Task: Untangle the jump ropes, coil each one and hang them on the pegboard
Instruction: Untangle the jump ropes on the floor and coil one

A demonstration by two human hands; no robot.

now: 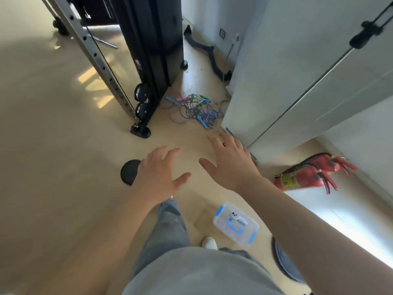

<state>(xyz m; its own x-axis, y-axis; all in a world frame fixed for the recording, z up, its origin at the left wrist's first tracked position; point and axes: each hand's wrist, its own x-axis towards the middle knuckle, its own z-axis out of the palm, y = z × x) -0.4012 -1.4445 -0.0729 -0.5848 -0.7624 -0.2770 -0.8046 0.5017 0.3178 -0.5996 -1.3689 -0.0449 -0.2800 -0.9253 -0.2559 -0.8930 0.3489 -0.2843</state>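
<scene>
A tangled heap of jump ropes [192, 108] with blue, pink and green handles lies on the pale floor, between a black machine and a white cabinet. My left hand [158, 171] reaches forward with fingers spread and holds nothing. My right hand [230, 160], with a ring on one finger, is also stretched out with straight fingers and is empty. Both hands hover well short of the heap, nearer to me. No pegboard shows in this view.
A black gym machine with a silver rail [148, 60] stands left of the ropes. The white cabinet [297, 81] stands right. Two red fire extinguishers [308, 173] lean by the wall. A clear lidded box [236, 225] and a black disc [128, 172] lie near my feet.
</scene>
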